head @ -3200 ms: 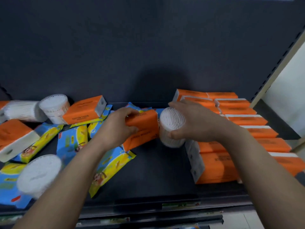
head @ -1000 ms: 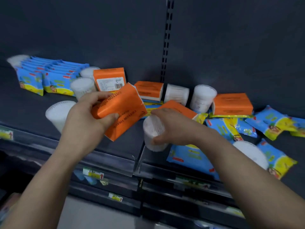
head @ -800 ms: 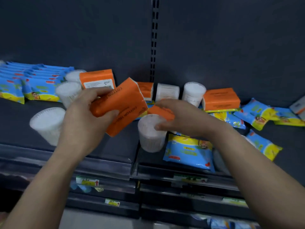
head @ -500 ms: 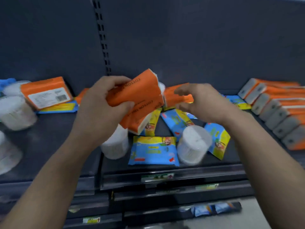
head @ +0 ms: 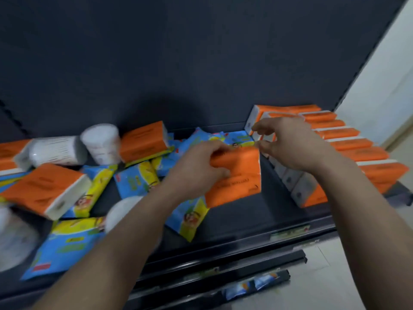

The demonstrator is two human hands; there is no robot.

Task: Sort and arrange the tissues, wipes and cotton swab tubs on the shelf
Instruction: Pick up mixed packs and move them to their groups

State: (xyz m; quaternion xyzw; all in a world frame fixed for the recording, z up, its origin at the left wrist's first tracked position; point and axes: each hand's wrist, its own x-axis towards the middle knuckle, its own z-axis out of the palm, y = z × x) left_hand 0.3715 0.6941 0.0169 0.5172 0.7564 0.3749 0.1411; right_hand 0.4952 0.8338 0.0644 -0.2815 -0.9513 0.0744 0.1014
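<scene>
My left hand (head: 196, 171) grips an orange tissue pack (head: 240, 177) from its left side, just above the dark shelf (head: 257, 217). My right hand (head: 288, 144) hovers beside the pack's upper right corner, fingers loosely spread and holding nothing. Right behind it a neat row of orange tissue packs (head: 357, 151) stands on edge. Loose orange packs (head: 143, 142) (head: 44, 189), blue-and-yellow wipes packs (head: 136, 180) (head: 67, 245) and white cotton swab tubs (head: 101, 142) (head: 58, 151) lie jumbled to the left. Another tub (head: 121, 209) is partly hidden by my left arm.
The shelf's front rail carries price labels (head: 290, 231). A lower shelf (head: 252, 285) holds blue packs. A white wall (head: 391, 86) borders the shelf's right end. A bare strip of shelf lies between the held pack and the orange row.
The view swung right from the left bay. My right hand let go of the swab tub it carried. My left hand carried the orange pack over beside the orange row.
</scene>
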